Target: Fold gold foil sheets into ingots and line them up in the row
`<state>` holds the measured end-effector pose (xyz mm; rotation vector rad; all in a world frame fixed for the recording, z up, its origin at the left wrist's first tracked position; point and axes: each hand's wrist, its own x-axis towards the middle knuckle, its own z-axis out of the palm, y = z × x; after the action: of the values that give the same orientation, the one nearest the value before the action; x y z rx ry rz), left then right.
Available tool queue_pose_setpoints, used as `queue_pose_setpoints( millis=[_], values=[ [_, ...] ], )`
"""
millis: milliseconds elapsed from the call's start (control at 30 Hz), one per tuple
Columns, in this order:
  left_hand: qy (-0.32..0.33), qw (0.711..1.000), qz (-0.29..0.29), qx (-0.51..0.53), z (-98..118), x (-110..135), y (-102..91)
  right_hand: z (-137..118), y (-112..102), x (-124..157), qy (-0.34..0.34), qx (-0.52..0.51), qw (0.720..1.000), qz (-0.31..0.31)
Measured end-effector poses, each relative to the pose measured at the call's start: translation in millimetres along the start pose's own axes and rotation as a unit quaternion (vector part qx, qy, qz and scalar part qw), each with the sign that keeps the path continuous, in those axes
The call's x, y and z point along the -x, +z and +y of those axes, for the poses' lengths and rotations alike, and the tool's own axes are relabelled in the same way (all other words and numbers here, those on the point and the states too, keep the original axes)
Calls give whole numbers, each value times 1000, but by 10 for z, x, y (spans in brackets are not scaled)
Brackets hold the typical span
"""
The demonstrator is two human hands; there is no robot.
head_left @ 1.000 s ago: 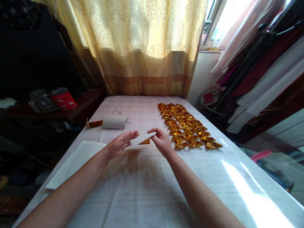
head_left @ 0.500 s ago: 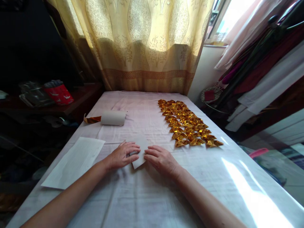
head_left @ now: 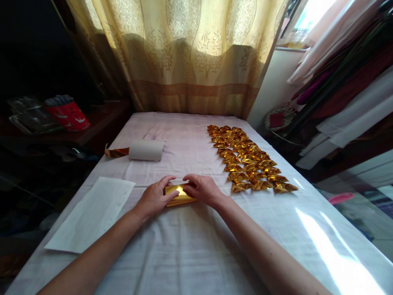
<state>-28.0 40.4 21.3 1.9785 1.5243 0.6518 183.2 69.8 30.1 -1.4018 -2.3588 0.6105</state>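
A sheet of gold foil paper (head_left: 181, 198), folded into a narrow strip, lies on the cloth-covered table near its middle. My left hand (head_left: 156, 193) grips the strip's left end, thumb on the shiny face and fingers behind it. At the other end my right hand (head_left: 203, 189) pinches the paper, its fingertips on the upper face. To the right of my hands, several folded gold paper ingots (head_left: 245, 159) stand in slanting rows. A pale sheet of paper (head_left: 92, 215) rests flat to the left of my left forearm.
Farther back on the left lies a whitish roll (head_left: 145, 150) with a curled gold strip (head_left: 117, 153) at its end. A red cup-like container (head_left: 68, 114) and a glass jug (head_left: 26, 116) stand on the dark side table. Clothes (head_left: 353, 94) hang at the right.
The small sheet between my hands showed its white side and now shows gold, folded into a strip. Both hands have closed on its ends. The camera view has shifted slightly.
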Motion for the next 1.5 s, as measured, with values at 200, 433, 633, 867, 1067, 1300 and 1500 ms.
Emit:
queue_pose_setpoints(
  millis=[200,433,633,867,1067,1300,1500],
  values=[
    [41,980,59,-184,-32,-106,71,51,124,-107,-7,67,997,27],
    [39,977,51,-203,-37,-102,85,39,37,-70,7,105,994,-2],
    [64,984,63,-157,-99,-99,135,46,24,-86,-1,85,996,-18],
    [139,982,75,-107,-138,-62,173,156,30,-103,-26,8,999,-24],
    [62,988,113,-87,-150,-79,151,179,-31,-139,12,-69,997,-32],
    [0,991,133,-24,-180,-105,138,130,-112,-124,70,-83,992,-59],
    [5,991,135,-18,-175,-104,143,207,-164,-96,71,-125,985,-91]
  ],
)
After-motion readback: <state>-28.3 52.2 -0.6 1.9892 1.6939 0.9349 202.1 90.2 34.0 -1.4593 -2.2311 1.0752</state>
